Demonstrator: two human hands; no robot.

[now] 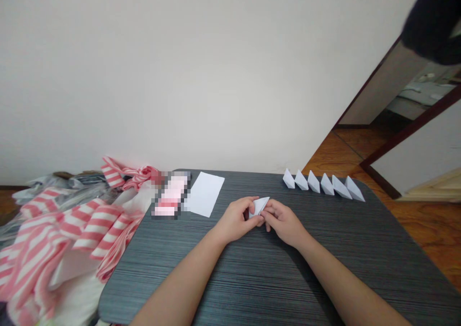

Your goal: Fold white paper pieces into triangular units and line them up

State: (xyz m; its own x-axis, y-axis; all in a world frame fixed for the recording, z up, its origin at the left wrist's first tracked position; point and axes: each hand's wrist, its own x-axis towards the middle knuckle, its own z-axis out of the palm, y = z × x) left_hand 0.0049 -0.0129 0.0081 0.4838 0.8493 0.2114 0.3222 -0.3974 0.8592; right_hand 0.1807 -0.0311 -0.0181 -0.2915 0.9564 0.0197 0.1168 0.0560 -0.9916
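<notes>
Left hand (236,219) and right hand (283,223) pinch a folded white paper piece (260,206) near the middle of the grey table (252,287).
Fingers closed on it; six folded paper wedges (322,184) stand along the far edge, a white paper sheet (205,194) toward the far-left corner.

A folded white paper triangle (259,207) (sharp tip angled up and right), its lower part hidden.

The right hand (284,224) can pass freely over the desk (252,287) toward its near right corner; folded paper wedges (327,184) line the far edge, and striped pink cloth (101,230) blocks the left edge.
</notes>
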